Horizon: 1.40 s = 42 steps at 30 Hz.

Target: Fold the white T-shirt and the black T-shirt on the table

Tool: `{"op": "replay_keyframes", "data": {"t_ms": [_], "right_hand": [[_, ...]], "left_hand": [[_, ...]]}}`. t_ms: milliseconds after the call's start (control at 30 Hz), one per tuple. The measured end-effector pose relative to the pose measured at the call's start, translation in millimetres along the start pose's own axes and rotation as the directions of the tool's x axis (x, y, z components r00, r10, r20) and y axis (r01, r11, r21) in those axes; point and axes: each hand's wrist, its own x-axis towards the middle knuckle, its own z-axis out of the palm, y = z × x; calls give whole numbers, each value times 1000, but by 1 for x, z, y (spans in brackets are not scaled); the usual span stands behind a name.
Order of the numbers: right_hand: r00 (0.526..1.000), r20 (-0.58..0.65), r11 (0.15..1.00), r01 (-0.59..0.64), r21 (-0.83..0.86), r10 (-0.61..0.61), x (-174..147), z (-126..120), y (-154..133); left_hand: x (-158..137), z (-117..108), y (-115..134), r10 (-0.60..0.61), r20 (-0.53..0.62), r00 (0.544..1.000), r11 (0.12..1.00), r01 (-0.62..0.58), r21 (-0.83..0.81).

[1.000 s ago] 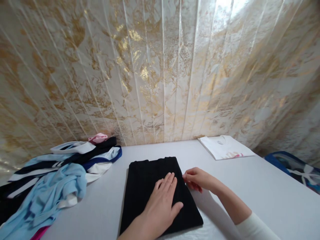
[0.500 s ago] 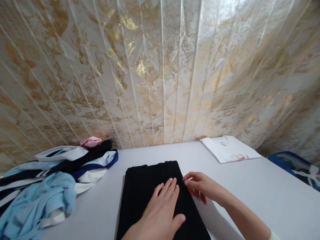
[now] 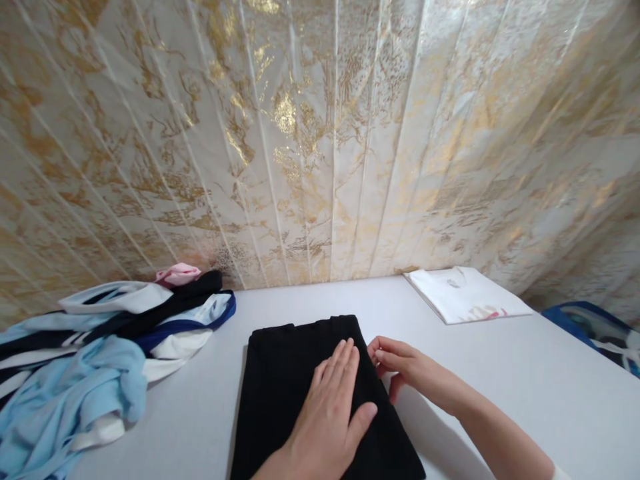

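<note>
A folded black garment [image 3: 280, 393] lies on the white table in front of me as a neat rectangle. My left hand [image 3: 330, 413] rests flat on top of it, fingers stretched out close together and the thumb apart. At the garment's right edge is my right hand [image 3: 400, 363], its thumb and fingertips closed on the upper part of that edge. The other fingers curl down beside the cloth, and their tips are partly hidden.
A loose heap of clothes [image 3: 95, 373], light blue, white and navy with a pink piece, covers the table's left side. At the back right lies a folded white T-shirt [image 3: 465, 297]. Beyond it sits a blue-edged bag [image 3: 590, 327]. A gold-patterned curtain [image 3: 320, 133] hangs behind.
My left hand's fingers have drawn closer together, sliding slightly right over the black garment. My right hand's fingers have gathered closer at its edge. The view has shifted slightly.
</note>
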Motion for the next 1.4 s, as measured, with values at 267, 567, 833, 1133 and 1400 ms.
{"op": "replay_keyframes", "data": {"t_ms": [267,567,833,1133,1400], "right_hand": [[997,-80,992,-9,-124,0,6,-2,24],[986,-155,976,33,-215,-68,18,-5,20],[947,-270,960,102,-260,-174,49,-13,26],[952,-239,906,75,-417,-189,50,-21,30],[905,-246,731,96,-676,-347,60,-16,16]], "left_hand": [[0,-5,5,-34,47,998,999,34,11],[4,-7,10,-75,121,990,997,72,26],[7,-13,14,-107,193,975,994,103,30],[5,-8,16,105,175,979,993,-114,41],[-2,29,9,238,148,960,938,-266,221]]}}
